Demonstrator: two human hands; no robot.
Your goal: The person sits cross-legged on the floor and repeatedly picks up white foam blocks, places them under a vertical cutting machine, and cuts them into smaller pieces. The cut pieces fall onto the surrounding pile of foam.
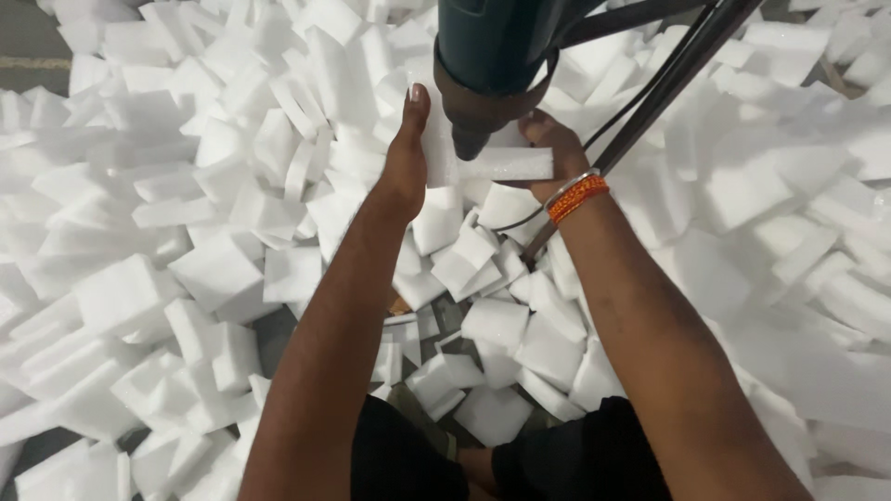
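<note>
A foam block (497, 164) sits between my left hand (406, 153) at nine o'clock and right hand (549, 148) at three, under the machine nozzle (469, 139); loose foam pieces (213, 269) lie all around.

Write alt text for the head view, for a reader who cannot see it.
Two bare hands hold a white foam block under the nozzle of a dark green power tool: the left hand steadies its left end and the right hand, with an orange thread band at the wrist, holds the right. Loose white foam pieces lie heaped all around.
</note>
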